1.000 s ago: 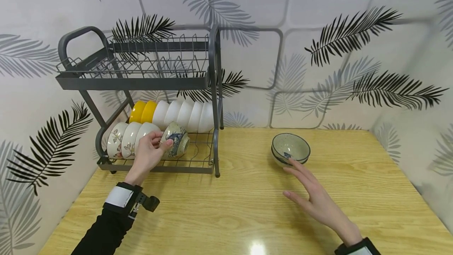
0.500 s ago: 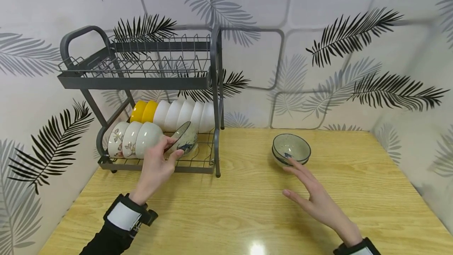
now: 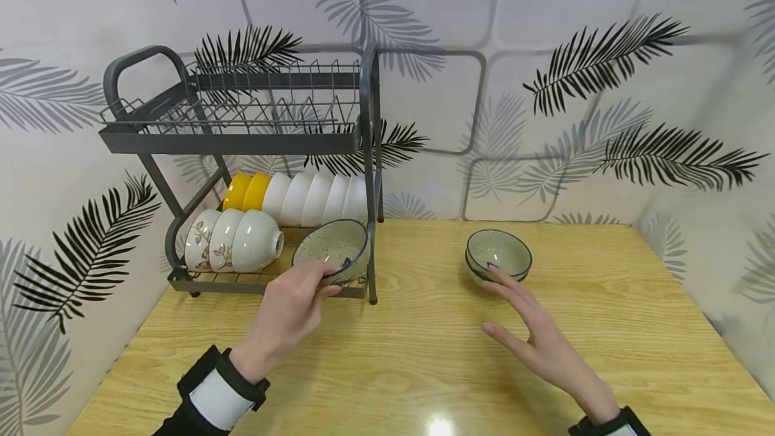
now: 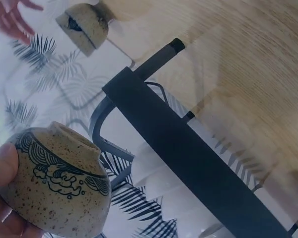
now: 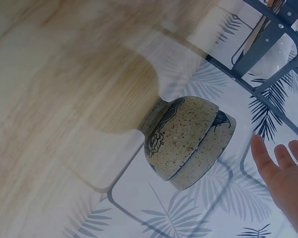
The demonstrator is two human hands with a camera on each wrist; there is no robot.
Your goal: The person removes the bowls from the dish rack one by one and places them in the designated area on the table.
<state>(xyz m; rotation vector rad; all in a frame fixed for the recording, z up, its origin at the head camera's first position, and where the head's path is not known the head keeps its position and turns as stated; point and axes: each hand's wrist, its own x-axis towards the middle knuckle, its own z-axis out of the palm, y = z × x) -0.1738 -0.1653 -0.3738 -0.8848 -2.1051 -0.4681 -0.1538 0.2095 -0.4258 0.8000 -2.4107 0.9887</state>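
My left hand grips a speckled bowl with a blue wave pattern by its near rim, holding it mouth-up at the front right of the rack's lower shelf; the left wrist view shows the same bowl in my fingers. Two like bowls sit nested on the wooden table, also seen as a stack in the right wrist view. My right hand lies flat just in front of that stack with straight fingers, its fingertips at the stack's foot.
A grey two-tier dish rack stands at the table's back left. Its lower shelf holds two yellow bowls, several white bowls and floral bowls on edge. Leaf-patterned walls close the back and sides.
My left hand has drawn the speckled bowl away from the floral bowls, to the right and forward, turning it from on-edge to mouth-up. My right hand has stayed put.
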